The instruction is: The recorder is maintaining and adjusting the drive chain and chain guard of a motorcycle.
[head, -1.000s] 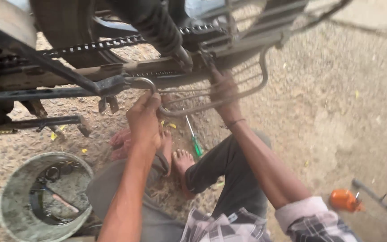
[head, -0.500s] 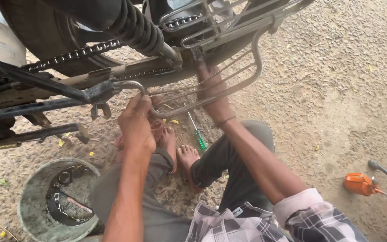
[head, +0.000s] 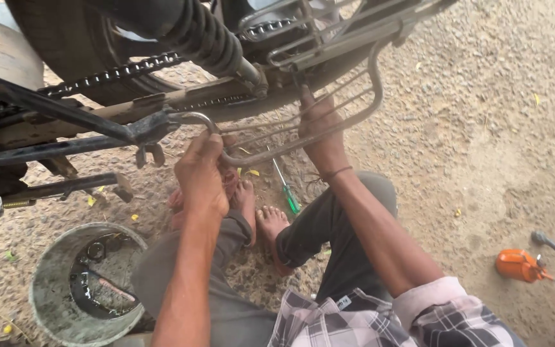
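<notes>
I keep my left hand wrapped on the curved end of the wire guard under the motorcycle's swingarm, right hand fingers closed on its rods, steadying both ends evenly.

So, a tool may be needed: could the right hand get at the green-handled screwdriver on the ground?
Probably yes: the screwdriver lies uncovered just below the right hand, which first must release the metal guard rail.

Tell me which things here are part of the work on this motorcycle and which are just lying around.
In use: left hand and right hand, both gripping the wire side guard.
Lying about: green screwdriver, grey bucket, orange tool.
</notes>
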